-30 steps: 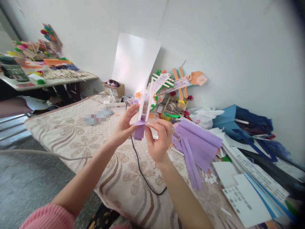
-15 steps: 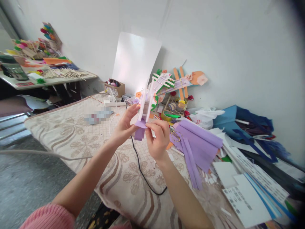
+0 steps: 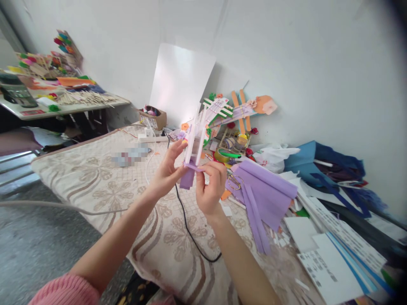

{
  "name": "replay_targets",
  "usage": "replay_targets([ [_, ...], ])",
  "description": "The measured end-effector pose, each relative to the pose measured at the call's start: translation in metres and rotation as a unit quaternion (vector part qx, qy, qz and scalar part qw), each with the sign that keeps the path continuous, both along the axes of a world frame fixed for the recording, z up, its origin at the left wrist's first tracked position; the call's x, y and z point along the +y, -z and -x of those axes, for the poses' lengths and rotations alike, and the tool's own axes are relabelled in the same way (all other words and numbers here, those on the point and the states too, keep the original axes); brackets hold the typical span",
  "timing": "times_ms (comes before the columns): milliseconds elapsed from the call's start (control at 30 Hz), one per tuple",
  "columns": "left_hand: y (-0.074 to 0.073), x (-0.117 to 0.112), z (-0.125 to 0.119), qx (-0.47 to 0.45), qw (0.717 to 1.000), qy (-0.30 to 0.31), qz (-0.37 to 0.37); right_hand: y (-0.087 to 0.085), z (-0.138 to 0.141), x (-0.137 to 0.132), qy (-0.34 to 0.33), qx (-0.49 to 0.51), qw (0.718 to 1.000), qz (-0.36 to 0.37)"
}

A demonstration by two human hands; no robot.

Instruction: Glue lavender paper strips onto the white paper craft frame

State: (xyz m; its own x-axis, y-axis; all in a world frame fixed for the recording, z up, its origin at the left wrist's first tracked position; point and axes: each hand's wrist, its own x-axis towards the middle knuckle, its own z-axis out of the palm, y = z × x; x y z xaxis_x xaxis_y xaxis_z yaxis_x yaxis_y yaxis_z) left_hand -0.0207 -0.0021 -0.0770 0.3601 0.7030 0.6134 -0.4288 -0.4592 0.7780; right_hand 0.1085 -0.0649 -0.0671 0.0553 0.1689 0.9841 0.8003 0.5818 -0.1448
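Above the cloth-covered table, my left hand [image 3: 169, 170] grips a small frame of white sticks [image 3: 190, 146] by its lower left side. A purple paper strip [image 3: 187, 179] lies across the lower end of that frame, and part of it hangs below. The thumb and fingers of my right hand [image 3: 210, 182] pinch the strip's right end. Just right of this hand, a pair of scissors [image 3: 234, 182] rests on a folded sheet of purple crepe paper [image 3: 265, 190]. The fingers partly hide where strip and frame meet.
Behind my hands stand decorated stick crafts [image 3: 219, 109] and a small cardboard box [image 3: 153, 117]. A black cable [image 3: 187, 224] crosses the patterned tablecloth [image 3: 111, 190]. White boards [image 3: 330, 267] and a blue bag [image 3: 305, 159] lie on the right. Another table [image 3: 38, 111] holds craft supplies.
My right hand has moved slightly right and down, and the strip's end now stretches out narrow and taut towards it. The left hand keeps its hold on the frame.
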Motion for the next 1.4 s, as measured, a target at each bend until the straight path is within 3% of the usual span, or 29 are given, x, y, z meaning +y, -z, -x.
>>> replay_targets([
  [433,-0.001,-0.002,0.001,0.030,0.999,-0.022,0.003,0.001,-0.005,0.008,-0.025,-0.023,0.999,-0.030],
  [633,-0.002,-0.002,0.000,0.029,0.999,-0.040,-0.012,-0.001,-0.002,0.016,-0.102,0.046,0.992,-0.055],
  [833,-0.001,0.003,-0.001,0.014,0.998,-0.062,-0.008,-0.004,-0.008,0.013,-0.145,0.072,0.986,0.048],
  [1000,-0.001,0.006,-0.001,0.008,0.998,-0.057,-0.008,-0.009,-0.008,0.011,-0.103,0.037,0.992,0.055],
  [1400,-0.001,0.009,-0.001,0.009,0.998,-0.062,-0.018,-0.008,0.001,0.023,-0.076,0.096,0.989,0.079],
])
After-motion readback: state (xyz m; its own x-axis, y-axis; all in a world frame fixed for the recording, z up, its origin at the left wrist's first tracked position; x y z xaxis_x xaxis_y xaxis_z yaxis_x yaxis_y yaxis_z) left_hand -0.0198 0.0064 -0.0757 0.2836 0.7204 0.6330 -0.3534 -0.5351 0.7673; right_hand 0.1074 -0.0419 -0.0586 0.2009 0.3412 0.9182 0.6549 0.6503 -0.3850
